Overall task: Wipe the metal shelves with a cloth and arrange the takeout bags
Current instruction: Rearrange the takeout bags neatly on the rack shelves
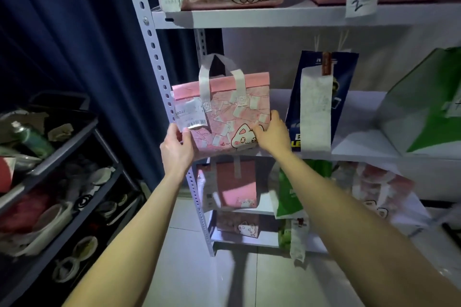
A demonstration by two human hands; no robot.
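Head: pink bag (224, 117) between both hands (177, 148) (272, 133)

Shelf (359, 147) w/ blue bag (296, 101), green bag (434, 97)

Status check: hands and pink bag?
Both hands grip pink bag: left hand lower-left corner, right hand lower-right edge. Bag at middle shelf's left end. Close on its right: blue bag.
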